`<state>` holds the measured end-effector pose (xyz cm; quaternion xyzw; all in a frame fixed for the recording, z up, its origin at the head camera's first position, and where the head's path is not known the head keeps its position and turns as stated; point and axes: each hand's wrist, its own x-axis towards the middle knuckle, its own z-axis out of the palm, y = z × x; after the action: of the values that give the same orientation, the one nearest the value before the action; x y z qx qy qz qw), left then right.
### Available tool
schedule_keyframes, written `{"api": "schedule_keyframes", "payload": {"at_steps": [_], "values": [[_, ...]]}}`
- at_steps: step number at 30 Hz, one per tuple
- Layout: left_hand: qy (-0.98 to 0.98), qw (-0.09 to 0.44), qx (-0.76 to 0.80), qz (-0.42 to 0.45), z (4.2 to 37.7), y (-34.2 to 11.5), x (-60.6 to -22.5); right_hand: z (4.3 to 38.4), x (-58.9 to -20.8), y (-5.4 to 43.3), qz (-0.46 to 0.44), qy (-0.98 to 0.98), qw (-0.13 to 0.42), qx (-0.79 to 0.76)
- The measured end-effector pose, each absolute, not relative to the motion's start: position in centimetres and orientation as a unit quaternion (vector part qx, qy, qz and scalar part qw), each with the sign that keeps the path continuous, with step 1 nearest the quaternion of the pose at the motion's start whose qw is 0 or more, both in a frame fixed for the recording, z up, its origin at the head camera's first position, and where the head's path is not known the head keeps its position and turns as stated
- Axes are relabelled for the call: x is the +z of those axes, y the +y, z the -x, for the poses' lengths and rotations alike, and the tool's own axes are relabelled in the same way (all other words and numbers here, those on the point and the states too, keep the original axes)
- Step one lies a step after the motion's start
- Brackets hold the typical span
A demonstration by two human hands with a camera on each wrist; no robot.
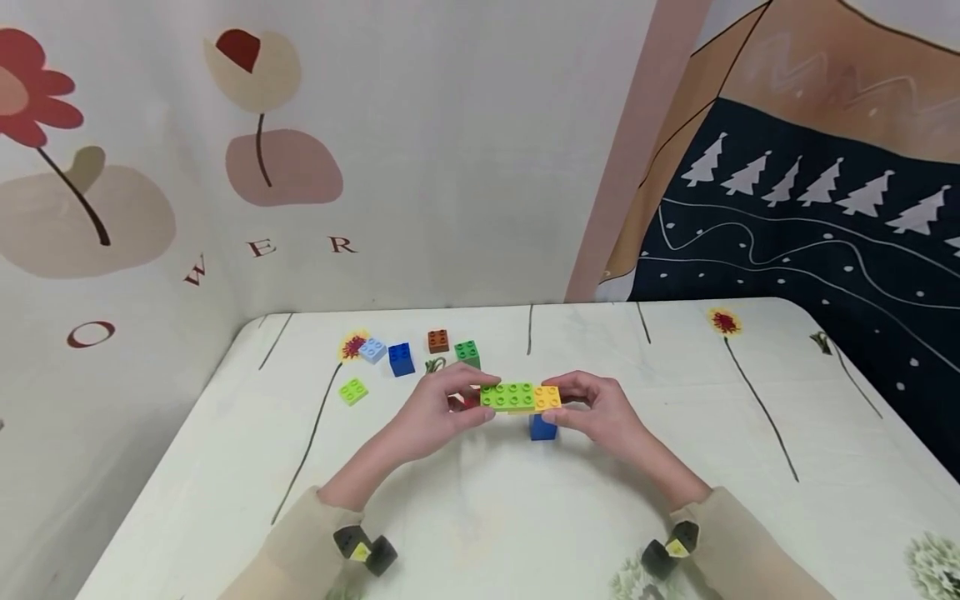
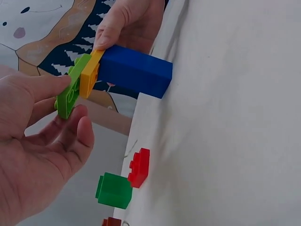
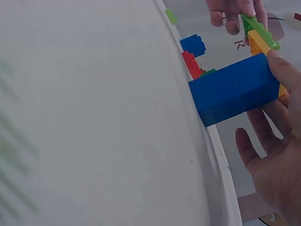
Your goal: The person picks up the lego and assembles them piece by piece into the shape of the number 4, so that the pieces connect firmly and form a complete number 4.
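Note:
In the head view my left hand (image 1: 438, 406) pinches a lime green toy building brick (image 1: 507, 397) by its left end, thumb in front and fingers behind. The lime brick lies over the left part of a yellow brick (image 1: 547, 398). My right hand (image 1: 603, 407) grips the yellow brick at its right end. Below the yellow brick stands a blue column (image 3: 237, 89), which the right wrist view shows as two blue bricks stacked upright, its foot at the table. A red brick (image 2: 139, 168) lies close by, mostly hidden behind my left hand in the head view.
Loose bricks lie at the back left of the white table (image 1: 465, 533): light blue (image 1: 372, 350), dark blue (image 1: 401, 359), brown (image 1: 438, 341), dark green (image 1: 467, 353) and a small lime one (image 1: 353, 392). A printed cloth (image 1: 450, 150) hangs behind the table's far edge.

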<state>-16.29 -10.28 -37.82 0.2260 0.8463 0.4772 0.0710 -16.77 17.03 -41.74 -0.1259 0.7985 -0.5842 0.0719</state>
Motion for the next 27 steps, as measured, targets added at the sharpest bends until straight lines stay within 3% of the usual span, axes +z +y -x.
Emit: {"api": "schedule_keyframes", "payload": {"at_steps": [27], "values": [[0.836, 0.048, 0.533, -0.120, 17.3, -14.6, -40.1, 16.6, -41.7, 16.9, 0.116, 0.795, 0.072, -0.590]]}}
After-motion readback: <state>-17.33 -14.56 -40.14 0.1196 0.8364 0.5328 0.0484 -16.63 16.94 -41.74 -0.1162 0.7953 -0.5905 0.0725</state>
